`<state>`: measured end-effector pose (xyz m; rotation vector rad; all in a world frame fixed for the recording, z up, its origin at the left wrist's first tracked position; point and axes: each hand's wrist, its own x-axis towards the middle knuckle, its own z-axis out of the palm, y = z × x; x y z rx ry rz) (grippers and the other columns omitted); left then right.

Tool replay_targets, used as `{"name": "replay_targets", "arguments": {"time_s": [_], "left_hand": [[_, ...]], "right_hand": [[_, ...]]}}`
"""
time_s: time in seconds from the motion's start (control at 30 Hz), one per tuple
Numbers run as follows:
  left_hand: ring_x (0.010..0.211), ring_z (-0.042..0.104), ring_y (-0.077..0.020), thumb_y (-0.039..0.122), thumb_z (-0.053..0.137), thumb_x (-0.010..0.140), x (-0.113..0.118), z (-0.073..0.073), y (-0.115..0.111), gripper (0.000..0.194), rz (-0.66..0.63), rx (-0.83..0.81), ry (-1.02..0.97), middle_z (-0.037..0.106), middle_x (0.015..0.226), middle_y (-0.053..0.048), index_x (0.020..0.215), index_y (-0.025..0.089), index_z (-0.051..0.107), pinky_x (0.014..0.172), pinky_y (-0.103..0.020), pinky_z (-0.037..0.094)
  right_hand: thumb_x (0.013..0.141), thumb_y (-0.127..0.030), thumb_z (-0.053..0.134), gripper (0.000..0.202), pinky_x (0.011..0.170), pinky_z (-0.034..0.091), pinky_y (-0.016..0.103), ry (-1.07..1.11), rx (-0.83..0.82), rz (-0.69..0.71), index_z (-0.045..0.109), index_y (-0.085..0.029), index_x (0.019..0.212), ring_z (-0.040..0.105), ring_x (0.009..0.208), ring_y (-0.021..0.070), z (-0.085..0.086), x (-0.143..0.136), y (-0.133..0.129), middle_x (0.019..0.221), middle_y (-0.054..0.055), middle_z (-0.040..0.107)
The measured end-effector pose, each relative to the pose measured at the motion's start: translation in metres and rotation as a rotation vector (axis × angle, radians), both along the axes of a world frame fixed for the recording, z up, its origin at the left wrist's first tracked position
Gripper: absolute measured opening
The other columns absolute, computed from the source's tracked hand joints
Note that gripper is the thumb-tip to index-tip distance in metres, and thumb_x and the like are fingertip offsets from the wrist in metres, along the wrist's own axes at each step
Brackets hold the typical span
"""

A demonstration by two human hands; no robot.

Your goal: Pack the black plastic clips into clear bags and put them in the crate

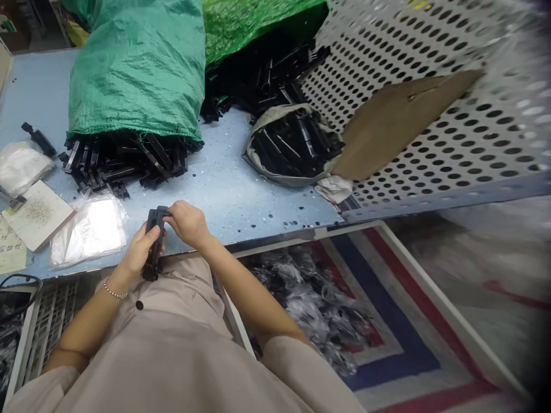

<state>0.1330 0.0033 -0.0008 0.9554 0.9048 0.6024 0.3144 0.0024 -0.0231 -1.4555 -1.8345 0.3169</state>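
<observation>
My left hand point(143, 248) is wrapped around a long black plastic part point(154, 244), held upright near the table's front edge. My right hand point(186, 222) pinches at the upper right end of that part; whether a separate small piece sits between the fingertips is too small to tell. Just left of my hands lies a stack of clear plastic bags point(92, 229). Beyond them a green woven sack point(138, 69) lies with its mouth toward me, and many similar black parts point(129, 158) spill from it.
An open cloth bag point(258, 158) of black parts stands at the right, beside brown cardboard point(387, 126) and a perforated metal panel point(465, 126). A pale block point(38, 212) and a loose black part point(38, 139) lie left. Below, a striped crate point(413, 298) holds plastic-wrapped pieces point(310, 304).
</observation>
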Motion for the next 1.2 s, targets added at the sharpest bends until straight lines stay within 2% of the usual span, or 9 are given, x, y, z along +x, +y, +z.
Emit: {"name": "replay_targets", "arguments": {"time_s": [0.13, 0.3, 0.57, 0.63, 0.8, 0.9, 0.97, 1.07, 1.2], "left_hand": [[0.060, 0.057, -0.0097, 0.061, 0.068, 0.082, 0.008, -0.003, 0.008, 0.046, 0.142, 0.031, 0.029, 0.061, 0.074, 0.001, 0.101, 0.019, 0.060, 0.053, -0.020, 0.044], [0.056, 0.055, -0.0088, 0.062, 0.070, 0.079, 0.010, 0.000, 0.017, 0.050, 0.189, -0.017, 0.009, 0.060, 0.070, 0.002, 0.101, 0.018, 0.059, 0.053, -0.021, 0.045], [0.057, 0.057, -0.0109, 0.067, 0.066, 0.080, 0.015, -0.007, 0.018, 0.056, 0.094, -0.209, 0.009, 0.061, 0.068, -0.002, 0.094, 0.013, 0.064, 0.055, -0.022, 0.046], [0.064, 0.060, -0.0138, 0.070, 0.057, 0.085, 0.015, -0.001, 0.023, 0.057, 0.109, -0.068, 0.024, 0.063, 0.075, -0.005, 0.099, 0.014, 0.064, 0.060, -0.025, 0.049], [0.123, 0.054, -0.0296, 0.061, 0.065, 0.084, -0.001, 0.041, 0.034, 0.068, 0.021, 0.817, 0.096, 0.056, 0.132, -0.012, 0.140, 0.027, 0.047, 0.101, -0.044, 0.048], [0.135, 0.040, -0.0339, 0.043, 0.067, 0.086, -0.014, 0.054, 0.024, 0.051, -0.228, 1.180, 0.181, 0.053, 0.134, -0.011, 0.134, 0.031, 0.056, 0.113, -0.055, 0.037], [0.134, 0.038, -0.0320, 0.031, 0.064, 0.088, -0.018, 0.044, 0.010, 0.031, -0.290, 1.290, 0.211, 0.053, 0.126, -0.009, 0.118, 0.035, 0.068, 0.116, -0.056, 0.031], [0.119, 0.046, -0.0280, 0.039, 0.059, 0.092, -0.012, 0.011, -0.001, 0.027, -0.262, 1.079, 0.237, 0.052, 0.111, -0.010, 0.114, 0.032, 0.072, 0.112, -0.052, 0.036], [0.101, 0.055, -0.0268, 0.074, 0.023, 0.093, 0.007, -0.006, 0.029, 0.073, -0.070, 0.478, 0.022, 0.056, 0.095, -0.010, 0.105, 0.021, 0.071, 0.096, -0.048, 0.048]], "right_hand": [[0.106, -0.051, 0.021, 0.052, 0.068, 0.039, 0.030, 0.059, -0.100, 0.027, 0.059, -0.020, 0.088, 0.052, 0.072, 0.0171, -0.003, -0.007, -0.018, 0.077, 0.004, 0.058], [0.104, -0.052, 0.033, 0.048, 0.069, 0.036, 0.034, -0.167, 0.106, 0.210, 0.063, -0.018, 0.089, 0.050, 0.076, 0.0208, -0.015, -0.031, -0.055, 0.080, 0.009, 0.060], [0.101, -0.048, 0.046, 0.036, 0.066, 0.035, 0.034, -0.193, 0.154, 0.369, 0.062, -0.021, 0.084, 0.047, 0.073, 0.0196, -0.009, -0.015, -0.041, 0.079, 0.007, 0.058], [0.102, -0.047, 0.042, 0.038, 0.067, 0.036, 0.034, -0.069, 0.108, 0.369, 0.059, -0.021, 0.080, 0.046, 0.071, 0.0191, -0.002, -0.016, -0.040, 0.075, 0.005, 0.055], [0.100, -0.056, 0.036, 0.046, 0.066, 0.042, 0.031, 0.566, -0.310, 0.224, 0.055, -0.020, 0.077, 0.047, 0.068, 0.0158, 0.012, -0.026, -0.035, 0.072, 0.002, 0.052], [0.092, -0.064, 0.048, 0.048, 0.059, 0.039, 0.028, 0.785, -0.476, 0.158, 0.052, -0.021, 0.070, 0.043, 0.063, 0.0140, 0.021, -0.015, -0.020, 0.066, 0.000, 0.047], [0.089, -0.065, 0.053, 0.050, 0.053, 0.033, 0.026, 0.866, -0.479, 0.067, 0.048, -0.021, 0.066, 0.037, 0.057, 0.0116, 0.031, -0.001, -0.011, 0.061, -0.002, 0.041], [0.088, -0.068, 0.053, 0.053, 0.052, 0.030, 0.025, 0.887, -0.371, -0.052, 0.048, -0.021, 0.066, 0.034, 0.056, 0.0103, 0.049, 0.011, -0.011, 0.061, -0.003, 0.040], [0.092, -0.066, 0.051, 0.052, 0.064, 0.039, 0.027, 0.741, -0.338, 0.060, 0.053, -0.020, 0.068, 0.045, 0.066, 0.0124, 0.057, -0.009, -0.032, 0.069, 0.000, 0.049]]}}
